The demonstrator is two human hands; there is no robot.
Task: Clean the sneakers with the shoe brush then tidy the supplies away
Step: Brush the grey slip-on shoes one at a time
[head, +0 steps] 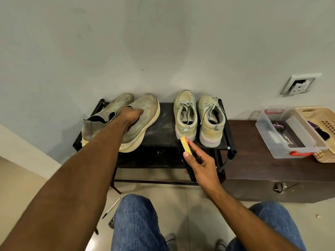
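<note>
Two pairs of dusty sneakers stand on a black shoe rack (pixel 163 124). At the left is a grey knit slip-on pair (pixel 145 109); my left hand (pixel 132 116) grips the nearer slip-on sneaker across its upper. To the right stands a pale lace-up pair (pixel 197 116), heels toward me. My right hand (pixel 199 165) holds a yellow-backed shoe brush (pixel 186 144) with black bristles, just in front of the lace-up pair's left shoe.
A dark low cabinet (pixel 262 169) stands right of the rack. On it sit a clear plastic box (pixel 286 134) holding a polish tin (pixel 278 126), and a beige basket (pixel 322 127). A pen (pixel 111 208) lies on the floor by my knees. A wall socket (pixel 299 85) is at right.
</note>
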